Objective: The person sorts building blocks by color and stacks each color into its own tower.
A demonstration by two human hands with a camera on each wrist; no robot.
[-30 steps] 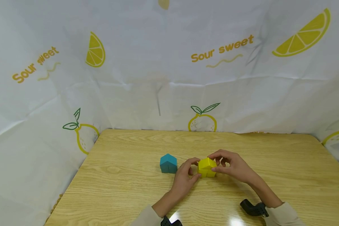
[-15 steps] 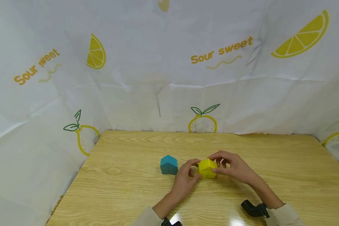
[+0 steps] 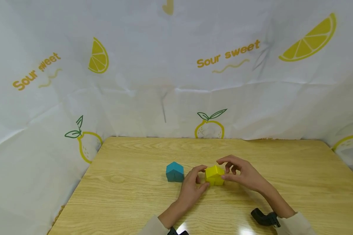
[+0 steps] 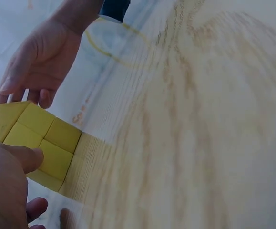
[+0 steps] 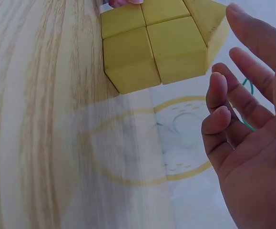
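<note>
A small yellow toy house of blocks, several cubes with a wedge-shaped roof, stands on the wooden table. My left hand holds it from the left, thumb on the front face and index finger at the back. In the left wrist view that thumb lies across the cubes. My right hand hovers at the right side with fingers spread and loosely bent. Its thumb tip is right at the roof's edge, while the other fingers are clear of the blocks.
A similar blue block house stands on the table, just left of my left hand. Behind the table hangs a white curtain printed with lemons. Black wrist straps sit on both arms.
The right index finger has lifted off the top of the yellow house, leaving a gap. The left hand keeps its hold, and the blue house stays put. The head view shifts slightly.
</note>
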